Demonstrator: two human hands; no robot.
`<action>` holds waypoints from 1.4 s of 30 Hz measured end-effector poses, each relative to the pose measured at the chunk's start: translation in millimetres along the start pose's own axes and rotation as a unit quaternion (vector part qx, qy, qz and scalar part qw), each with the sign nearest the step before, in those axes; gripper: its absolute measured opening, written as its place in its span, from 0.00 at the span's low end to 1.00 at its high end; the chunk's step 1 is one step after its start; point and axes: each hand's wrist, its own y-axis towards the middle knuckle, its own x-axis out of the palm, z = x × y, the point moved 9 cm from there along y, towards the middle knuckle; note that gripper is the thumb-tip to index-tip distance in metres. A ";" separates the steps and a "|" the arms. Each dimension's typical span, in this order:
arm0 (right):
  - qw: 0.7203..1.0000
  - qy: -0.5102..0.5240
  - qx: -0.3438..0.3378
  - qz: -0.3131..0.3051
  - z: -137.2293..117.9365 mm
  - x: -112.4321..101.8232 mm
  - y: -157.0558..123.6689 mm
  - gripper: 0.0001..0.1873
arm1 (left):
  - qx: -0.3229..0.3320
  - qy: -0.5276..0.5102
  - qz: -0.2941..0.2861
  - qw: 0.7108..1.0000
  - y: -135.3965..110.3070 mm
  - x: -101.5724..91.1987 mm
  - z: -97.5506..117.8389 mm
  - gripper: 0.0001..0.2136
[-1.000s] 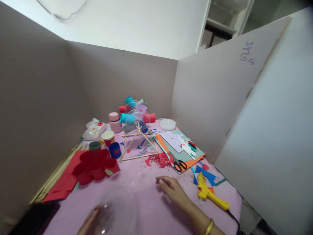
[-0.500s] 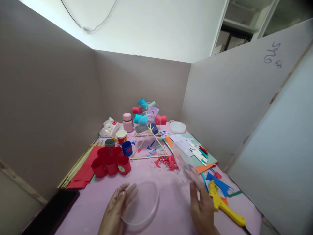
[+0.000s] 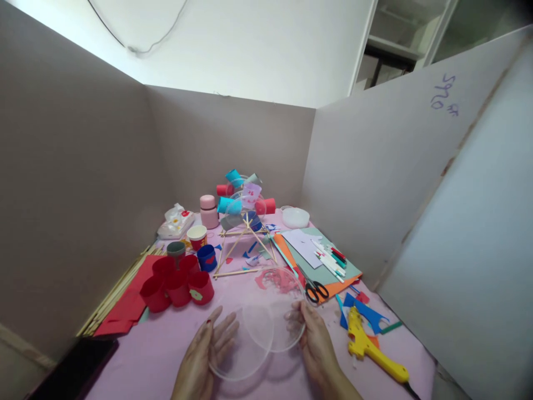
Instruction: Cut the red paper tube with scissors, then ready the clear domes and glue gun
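Note:
My left hand (image 3: 202,347) holds a clear round plastic lid (image 3: 241,358) by its left edge, the fingers spread behind it. A second clear plastic lid (image 3: 277,336) is gripped at its right edge by my right hand (image 3: 314,341), thumb in front and fingers showing through. The two lids overlap in view, the right one higher; whether they touch I cannot tell. Behind the right lid lie red paper scraps (image 3: 278,280), partly seen through it. Black-handled scissors (image 3: 316,291) rest just beyond my right hand.
A bamboo-stick stand (image 3: 235,272) carries a wheel with coloured cups (image 3: 229,206) at the back. Red paper cups (image 3: 179,289) cluster left, near a dark phone-like slab (image 3: 79,366). A yellow glue gun (image 3: 375,350) lies right, below markers (image 3: 331,261). Grey partitions (image 3: 233,139) enclose the table.
My right hand has brought its lid leftward, so it now overlaps the left lid in view. The scissors have come into sight. The view has shifted slightly right.

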 end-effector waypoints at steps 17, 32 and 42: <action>0.995 -0.035 -0.036 0.091 7.8 -26.6 15.8 0.29 | 0.040 0.018 0.035 0.998 24.2 18.4 -6.0 0.24; 0.987 -0.127 -0.026 0.096 12.5 -27.0 23.6 0.31 | 0.093 0.070 0.063 0.991 29.5 2.8 1.3 0.35; 0.990 -0.069 -0.024 0.121 16.8 -32.9 30.0 0.33 | 0.057 0.045 -0.010 0.997 56.9 52.7 2.9 0.36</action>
